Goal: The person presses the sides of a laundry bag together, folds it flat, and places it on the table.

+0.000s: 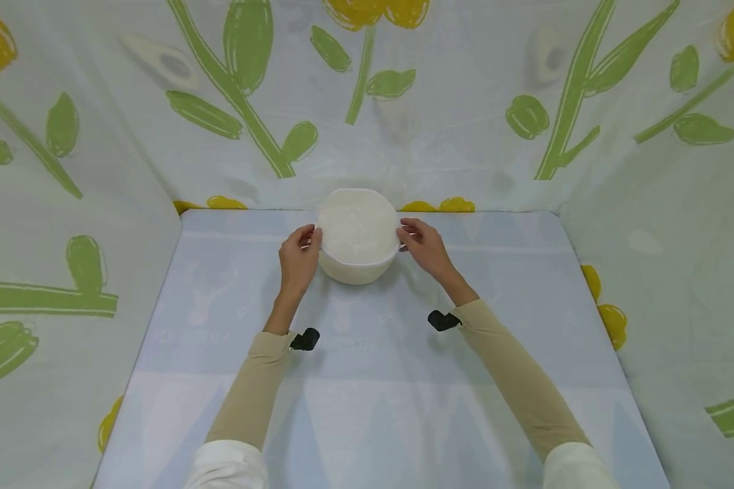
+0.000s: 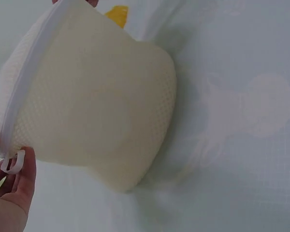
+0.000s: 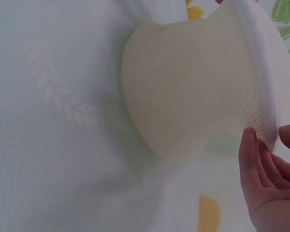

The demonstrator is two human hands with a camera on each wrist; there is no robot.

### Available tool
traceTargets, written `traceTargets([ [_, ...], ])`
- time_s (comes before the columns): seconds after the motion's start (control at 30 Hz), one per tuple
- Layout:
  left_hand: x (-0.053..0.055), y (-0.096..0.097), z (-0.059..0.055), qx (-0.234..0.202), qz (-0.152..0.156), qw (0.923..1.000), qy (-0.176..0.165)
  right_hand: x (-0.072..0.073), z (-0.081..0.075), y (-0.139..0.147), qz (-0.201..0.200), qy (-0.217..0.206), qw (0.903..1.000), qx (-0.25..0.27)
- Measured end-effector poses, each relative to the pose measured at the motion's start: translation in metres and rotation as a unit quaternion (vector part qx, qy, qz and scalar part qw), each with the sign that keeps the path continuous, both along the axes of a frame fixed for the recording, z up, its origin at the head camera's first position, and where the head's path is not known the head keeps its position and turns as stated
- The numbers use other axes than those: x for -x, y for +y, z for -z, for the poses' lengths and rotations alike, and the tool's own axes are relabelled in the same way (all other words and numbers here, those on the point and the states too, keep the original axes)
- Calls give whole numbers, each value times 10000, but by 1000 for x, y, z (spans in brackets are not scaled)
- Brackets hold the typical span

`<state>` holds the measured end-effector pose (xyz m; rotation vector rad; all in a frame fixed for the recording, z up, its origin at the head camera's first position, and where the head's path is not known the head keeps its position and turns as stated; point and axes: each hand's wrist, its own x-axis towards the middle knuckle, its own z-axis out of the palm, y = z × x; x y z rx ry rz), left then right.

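Note:
A cream mesh laundry bag [image 1: 356,234], round and drum-shaped, stands near the far edge of the table with its white-trimmed mesh top facing up. At its left side my left hand [image 1: 300,259] pinches the rim between thumb and fingers. A small white loop [image 2: 12,170] hangs at that spot, against the fingers in the left wrist view. On the opposite side, my right hand [image 1: 427,248] pinches the rim, with the thumb above and the fingers below in the right wrist view. The lower wall of the bag [image 3: 169,92] bulges out below the trim.
The table [image 1: 367,407] has a pale blue and white patterned cover. Pale curtains [image 1: 440,136] with green stems and yellow flowers enclose its back and sides, the back one close behind the bag. Black wrist cameras [image 1: 306,339] stick out from both sleeves.

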<state>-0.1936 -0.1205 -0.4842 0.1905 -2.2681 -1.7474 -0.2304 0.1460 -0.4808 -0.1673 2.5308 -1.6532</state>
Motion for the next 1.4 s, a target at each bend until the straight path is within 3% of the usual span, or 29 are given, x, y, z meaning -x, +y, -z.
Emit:
traceTargets([
  [0.17,-6,2,-3,-453,53,9982,-396,-6,-2,3,77,-211,9995,204],
  [0.4,-12,2,-7,-872,241,9948,-457,-12,-13,8,82,-297,9983,502],
  [0.7,-23,10,-12,-1265,387,9880,-797,-23,-20,19,360,-719,9929,875],
  [1.4,-50,30,-8,-1548,763,9811,-873,-58,-17,48,480,-636,9940,755],
])
